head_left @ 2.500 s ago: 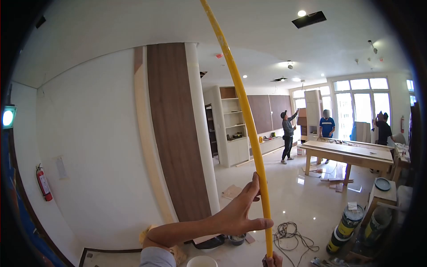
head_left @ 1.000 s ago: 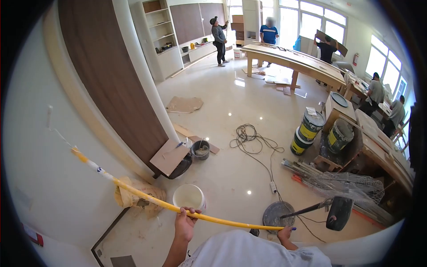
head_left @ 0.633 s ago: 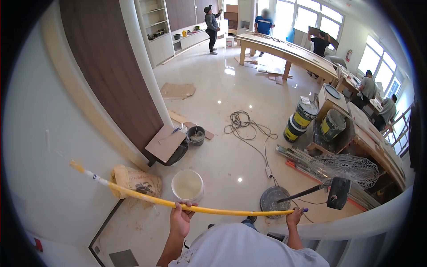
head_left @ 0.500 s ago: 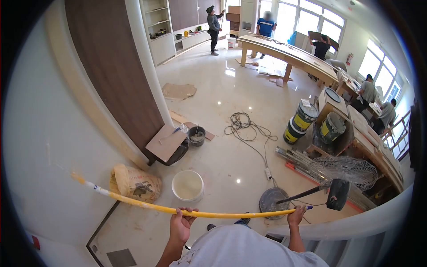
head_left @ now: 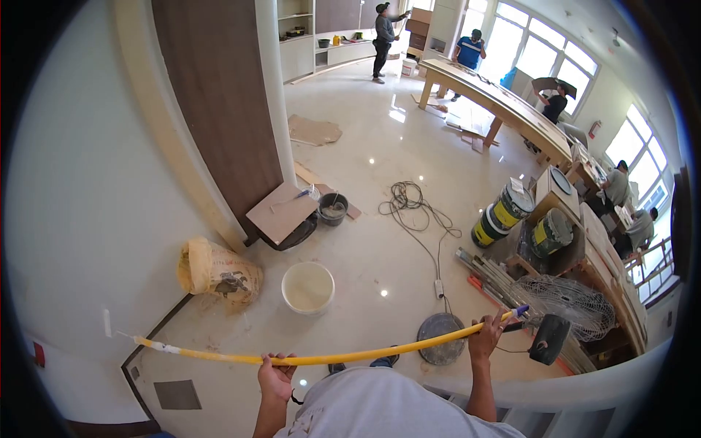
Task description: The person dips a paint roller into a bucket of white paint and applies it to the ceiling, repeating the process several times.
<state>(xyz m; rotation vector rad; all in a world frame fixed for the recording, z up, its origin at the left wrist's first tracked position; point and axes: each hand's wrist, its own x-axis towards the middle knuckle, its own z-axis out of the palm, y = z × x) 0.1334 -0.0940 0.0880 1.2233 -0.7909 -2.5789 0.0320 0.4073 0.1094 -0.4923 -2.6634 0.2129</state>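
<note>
A long yellow pole (head_left: 394,354) stretches across in front of me, looking curved in the wide lens. Near its middle my left hand (head_left: 276,376) grips it with the thumb and fingers around the shaft. Close to its dark blue right end, my right hand (head_left: 485,339) is closed around it. White smears cover the pole's left end, which reaches toward the white wall (head_left: 80,241). Something thin sticks out from that tip, too small to make out. A white bucket (head_left: 308,288) stands on the floor beyond my left hand.
An open paper sack (head_left: 219,270) leans by the wall. A dark bucket (head_left: 333,209) sits beside a board (head_left: 281,213). A cable (head_left: 409,208) lies coiled on the floor. A wire fan (head_left: 569,306) and stacked paint pails (head_left: 504,212) stand right. Several people work farther back.
The pole's left end has dropped while its right end has risen. My left hand has moved left and down, my right hand slightly up. The whole view has shifted a little.
</note>
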